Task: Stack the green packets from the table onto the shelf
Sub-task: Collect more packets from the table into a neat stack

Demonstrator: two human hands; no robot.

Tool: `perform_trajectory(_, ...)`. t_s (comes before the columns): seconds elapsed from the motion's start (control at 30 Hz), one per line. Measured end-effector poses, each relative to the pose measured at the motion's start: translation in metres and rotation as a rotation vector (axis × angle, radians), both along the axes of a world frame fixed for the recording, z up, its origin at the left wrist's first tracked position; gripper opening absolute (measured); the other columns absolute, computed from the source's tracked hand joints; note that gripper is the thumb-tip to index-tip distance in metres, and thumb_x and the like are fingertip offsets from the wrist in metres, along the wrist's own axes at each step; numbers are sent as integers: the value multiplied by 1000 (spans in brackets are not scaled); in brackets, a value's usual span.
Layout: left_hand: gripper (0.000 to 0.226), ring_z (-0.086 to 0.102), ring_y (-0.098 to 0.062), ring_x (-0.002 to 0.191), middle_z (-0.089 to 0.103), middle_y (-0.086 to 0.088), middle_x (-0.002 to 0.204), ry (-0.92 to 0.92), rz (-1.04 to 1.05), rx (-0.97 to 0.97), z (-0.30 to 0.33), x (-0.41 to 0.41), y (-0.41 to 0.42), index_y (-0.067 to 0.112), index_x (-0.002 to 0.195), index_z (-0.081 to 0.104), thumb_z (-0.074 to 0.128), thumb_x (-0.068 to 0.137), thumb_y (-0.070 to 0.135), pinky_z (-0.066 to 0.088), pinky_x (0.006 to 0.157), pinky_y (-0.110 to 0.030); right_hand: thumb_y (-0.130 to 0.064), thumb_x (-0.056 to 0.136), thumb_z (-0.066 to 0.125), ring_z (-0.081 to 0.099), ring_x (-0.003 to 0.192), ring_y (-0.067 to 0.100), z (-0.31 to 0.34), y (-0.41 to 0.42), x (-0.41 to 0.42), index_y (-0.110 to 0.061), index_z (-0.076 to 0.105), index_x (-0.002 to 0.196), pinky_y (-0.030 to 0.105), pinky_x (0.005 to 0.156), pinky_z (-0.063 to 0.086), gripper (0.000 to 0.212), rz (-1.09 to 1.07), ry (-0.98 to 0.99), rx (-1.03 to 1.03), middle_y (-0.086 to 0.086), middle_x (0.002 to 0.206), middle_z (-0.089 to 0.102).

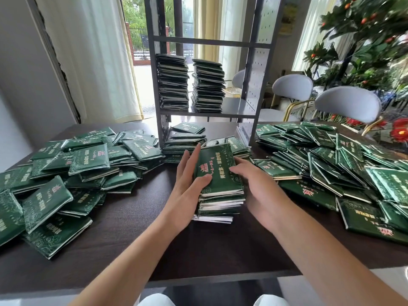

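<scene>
A small stack of green packets (220, 173) stands on the dark table (136, 239) in front of me. My left hand (187, 184) presses flat against the stack's left side, thumb on the top packet. My right hand (256, 186) presses against its right side, fingers on the top. The grey metal shelf (234, 106) stands at the table's far side and holds two tall stacks of green packets (173, 82), the second stack (208, 86) beside the first. More packets lie under the shelf's lowest board (187, 138).
Loose green packets lie in a heap on the left (66, 173) and in a larger heap on the right (342, 168). Two grey chairs (346, 104) stand behind the table at the right, with a leafy plant (364, 40) beyond. Curtains hang behind the shelf.
</scene>
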State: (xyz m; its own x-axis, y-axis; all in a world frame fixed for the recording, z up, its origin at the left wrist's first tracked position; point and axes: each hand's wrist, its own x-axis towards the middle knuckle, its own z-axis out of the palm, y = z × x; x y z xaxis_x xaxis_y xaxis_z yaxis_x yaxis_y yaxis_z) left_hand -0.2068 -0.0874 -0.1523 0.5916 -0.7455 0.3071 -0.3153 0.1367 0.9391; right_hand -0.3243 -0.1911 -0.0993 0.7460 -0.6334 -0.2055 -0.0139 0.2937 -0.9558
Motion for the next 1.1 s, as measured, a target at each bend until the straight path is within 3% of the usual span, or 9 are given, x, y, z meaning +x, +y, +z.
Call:
perform_trajectory(0.07, 66, 14, 16, 145, 21, 23, 163, 5, -8, -7, -2, 1, 0, 67, 138, 37, 50, 73, 61, 21, 112, -10, -15, 97, 53, 67, 100, 17, 2, -9, -2, -25, 64, 123, 38, 94, 51, 30, -86, 121, -274, 3, 121, 70)
perform_trajectory(0.13, 63, 24, 2, 148, 33, 19, 159, 60, -22, -45, -6, 6, -1, 60, 139, 47, 55, 77, 59, 23, 123, -33, -15, 95, 54, 62, 101, 17, 0, -22, -6, -28, 59, 130, 35, 89, 48, 38, -195, 297, -738, -1, 132, 57)
perform_trajectory(0.2, 59, 36, -10, 146, 42, 15, 155, 115, -44, -69, -10, 9, -2, 54, 138, 52, 59, 80, 56, 26, 123, -47, -13, 91, 55, 46, 129, 25, -7, -38, -12, -29, 51, 140, 43, 107, 40, 51, -194, 572, -1148, 3, 145, 45)
perform_trajectory(0.27, 57, 42, -16, 144, 47, 11, 152, 128, -54, -63, -11, 11, -3, 52, 138, 53, 60, 82, 55, 29, 121, -50, -16, 88, 55, 31, 142, 31, -16, -52, -16, -26, 43, 147, 49, 118, 26, 61, -107, 881, -1321, 11, 152, 39)
perform_trajectory(0.37, 55, 42, -18, 143, 50, 10, 150, 116, -47, -53, -12, 11, -4, 50, 138, 53, 58, 84, 55, 28, 121, -51, -16, 87, 55, 40, 138, 30, -30, -58, -19, -26, 43, 147, 52, 121, 20, 61, -53, 1095, -1388, 8, 144, 51)
perform_trajectory(0.5, 56, 43, -17, 142, 50, 9, 150, 128, -52, -52, -13, 11, -4, 49, 138, 53, 59, 83, 55, 29, 121, -50, -5, 84, 57, 58, 113, 27, -33, -52, -19, -25, 66, 127, 43, 104, 35, 48, -270, 908, -1523, 0, 116, 71)
perform_trajectory(0.67, 55, 43, -18, 143, 50, 8, 149, 143, -55, -57, -14, 13, -4, 51, 138, 53, 60, 83, 57, 29, 121, -52, -6, 90, 62, 60, 107, 28, -17, -32, -16, -23, 68, 127, 38, 97, 43, 41, -360, 564, -1309, 7, 110, 70)
perform_trajectory(0.9, 55, 44, -17, 142, 50, 6, 150, 137, -70, -66, -13, 12, -4, 48, 139, 53, 58, 85, 57, 30, 121, -50, -7, 93, 63, 65, 96, 17, 1, -9, -12, -18, 71, 120, 29, 90, 46, 30, -538, 115, -1252, -7, 109, 72)
perform_trajectory(1.1, 58, 40, -9, 144, 50, 13, 149, 84, -48, -38, -13, 11, -4, 44, 143, 50, 53, 88, 59, 27, 122, -46, 2, 89, 64, 63, 97, 12, 10, 5, -8, -18, 75, 111, 20, 89, 45, 31, -495, -110, -1415, -7, 103, 72)
